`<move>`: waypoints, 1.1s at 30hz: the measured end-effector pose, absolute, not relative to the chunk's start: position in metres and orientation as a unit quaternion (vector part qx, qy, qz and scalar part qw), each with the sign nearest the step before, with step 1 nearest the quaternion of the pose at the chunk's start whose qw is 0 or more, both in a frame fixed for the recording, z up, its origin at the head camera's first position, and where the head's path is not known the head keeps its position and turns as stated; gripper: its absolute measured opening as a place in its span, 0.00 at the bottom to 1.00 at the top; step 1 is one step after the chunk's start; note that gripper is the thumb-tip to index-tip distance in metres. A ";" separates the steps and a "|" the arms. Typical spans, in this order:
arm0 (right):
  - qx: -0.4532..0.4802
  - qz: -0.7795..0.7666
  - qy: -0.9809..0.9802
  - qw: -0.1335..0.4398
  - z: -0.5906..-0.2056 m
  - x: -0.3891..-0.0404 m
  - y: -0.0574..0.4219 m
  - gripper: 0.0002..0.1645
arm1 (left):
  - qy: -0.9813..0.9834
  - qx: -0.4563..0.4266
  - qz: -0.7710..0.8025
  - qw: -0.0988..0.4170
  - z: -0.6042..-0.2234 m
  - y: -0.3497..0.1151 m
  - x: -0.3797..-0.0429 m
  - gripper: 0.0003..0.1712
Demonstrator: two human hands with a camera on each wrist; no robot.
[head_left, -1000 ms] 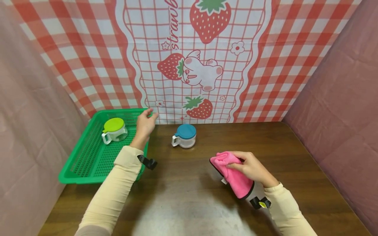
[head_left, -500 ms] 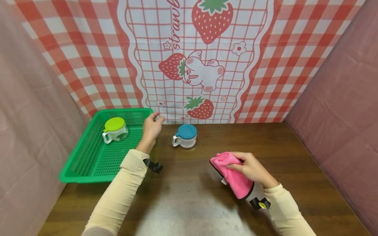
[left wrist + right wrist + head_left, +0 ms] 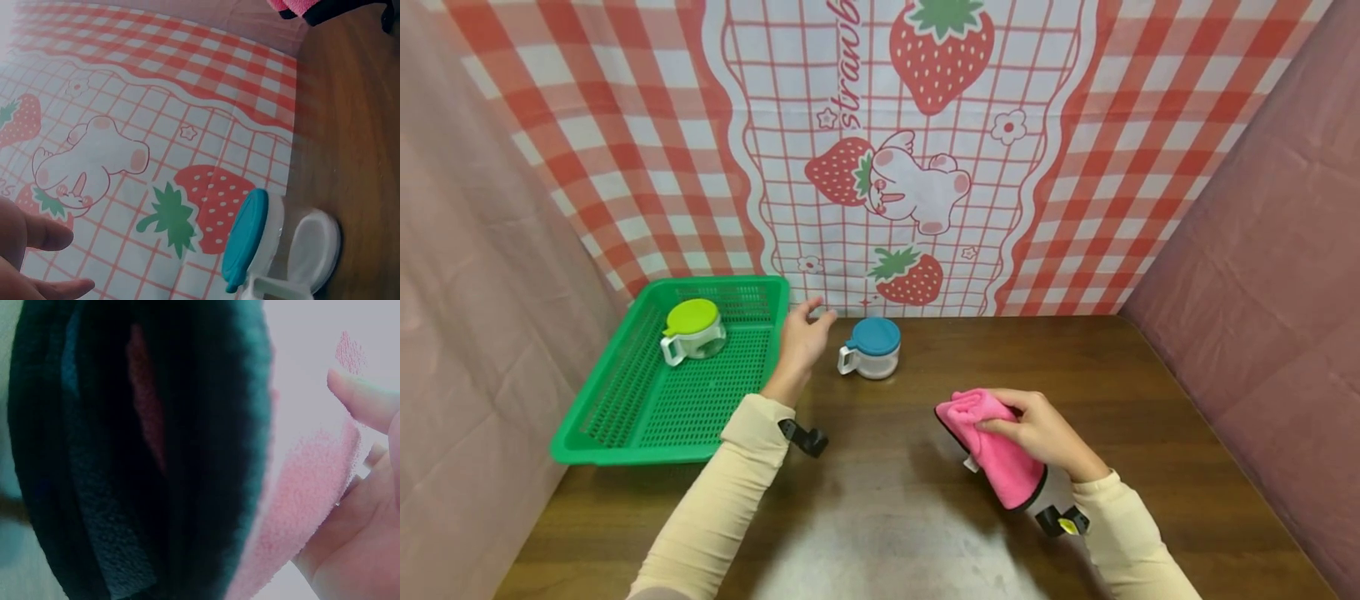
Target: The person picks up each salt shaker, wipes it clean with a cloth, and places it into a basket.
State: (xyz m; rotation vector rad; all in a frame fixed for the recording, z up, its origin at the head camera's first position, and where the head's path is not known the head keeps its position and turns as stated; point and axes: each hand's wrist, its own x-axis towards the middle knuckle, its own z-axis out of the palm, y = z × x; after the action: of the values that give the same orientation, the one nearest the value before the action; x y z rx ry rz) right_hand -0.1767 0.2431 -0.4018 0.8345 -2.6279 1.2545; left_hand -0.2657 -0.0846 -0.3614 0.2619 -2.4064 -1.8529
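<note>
Head view: left hand near a blue-lidded jar, right hand pinching a pink cloth

The wooden table carries everything. At its left end stands the green basket; the left sleeve overlaps its near right corner in view, so a snag there could drag it.

Right of centre, the cloth is folded, and the right grip pinches it between thumb and fingers; a loosened pinch could let the folds fall open.

The left grip is spread, holding nothing. Just to its right, the blue-lidded jar stands upright, handle towards the fingers; a careless brush could turn or tip it.

Inside the basket, one lime-lidded jar stands upright. Both lids are on; whether either jar holds anything, I cannot tell.
</note>
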 end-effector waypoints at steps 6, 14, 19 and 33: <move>0.277 0.427 -0.860 0.042 -0.403 -0.177 0.242 0.17 | -0.786 0.093 -0.609 0.042 -0.372 -0.078 -0.263 0.27; 0.282 0.426 -0.859 0.043 -0.403 -0.178 0.242 0.18 | -0.778 0.101 -0.617 0.067 -0.386 -0.069 -0.262 0.24; 0.286 0.428 -0.856 0.040 -0.403 -0.178 0.241 0.18 | -0.756 0.111 -0.640 0.085 -0.397 -0.067 -0.261 0.23; 0.280 0.420 -0.862 0.039 -0.403 -0.178 0.240 0.18 | -0.720 0.126 -0.667 0.144 -0.429 -0.060 -0.266 0.19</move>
State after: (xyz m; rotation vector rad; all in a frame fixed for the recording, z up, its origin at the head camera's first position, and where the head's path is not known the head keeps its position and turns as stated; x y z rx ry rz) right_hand -0.1780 0.2400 -0.4025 0.8574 -2.6437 1.2889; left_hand -0.2656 -0.0602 -0.4290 0.3646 -2.0742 -1.9237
